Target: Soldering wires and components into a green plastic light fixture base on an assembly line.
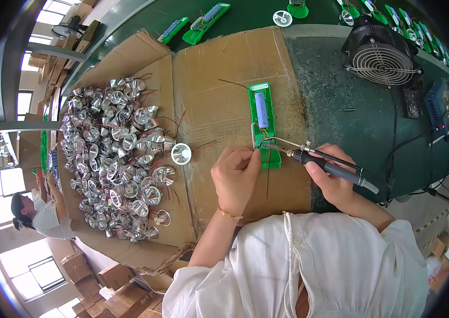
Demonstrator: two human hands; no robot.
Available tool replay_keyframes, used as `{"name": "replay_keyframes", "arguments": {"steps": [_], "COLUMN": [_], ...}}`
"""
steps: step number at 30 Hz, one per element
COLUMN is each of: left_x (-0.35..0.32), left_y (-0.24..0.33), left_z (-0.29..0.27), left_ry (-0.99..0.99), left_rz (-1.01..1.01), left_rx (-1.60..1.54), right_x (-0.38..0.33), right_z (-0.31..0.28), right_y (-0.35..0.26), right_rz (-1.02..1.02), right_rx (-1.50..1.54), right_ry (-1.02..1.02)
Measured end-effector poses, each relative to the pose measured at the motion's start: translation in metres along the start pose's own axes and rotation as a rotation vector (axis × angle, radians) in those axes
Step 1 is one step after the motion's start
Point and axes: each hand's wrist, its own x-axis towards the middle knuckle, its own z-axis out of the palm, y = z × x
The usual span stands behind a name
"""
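Observation:
A green plastic housing [271, 114] lies on the cardboard in front of me, with a purple cylindrical battery cell [261, 110] and a small green circuit board [261, 139] in it. Thin dark wires stick out from both ends. My right hand [332, 177] grips a soldering iron [335, 170] with a thin metal guide tube along it; its tip is at the circuit board. The fingers of my left hand [236, 175] are pinched together at the board's left edge. What they hold, if anything, is hidden.
Left of me, a cardboard tray [123, 55] holds many silver reflector cups [129, 140] with wires; one reflector [181, 153] lies apart. A black fan [383, 55] and a blue control box [439, 114] stand right. More green housings [206, 24] line the far edge. Another person [44, 212] works at left.

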Motion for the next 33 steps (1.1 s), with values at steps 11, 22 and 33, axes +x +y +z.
{"name": "replay_keyframes", "arguments": {"steps": [11, 22, 33], "left_x": [0.0, 0.0, 0.0], "left_y": [-0.002, -0.002, -0.003], "left_z": [0.005, 0.004, 0.004], "left_ry": [0.045, 0.019, 0.01], "left_rz": [-0.039, -0.011, -0.033], "left_rx": [-0.019, -0.037, -0.043], "right_x": [-0.002, 0.002, -0.008], "right_z": [0.003, 0.001, 0.004], "right_y": [-0.002, -0.008, 0.001], "right_rz": [0.107, 0.016, 0.058], "right_rx": [0.091, -0.023, 0.109], "right_ry": [0.052, 0.009, 0.13]}}
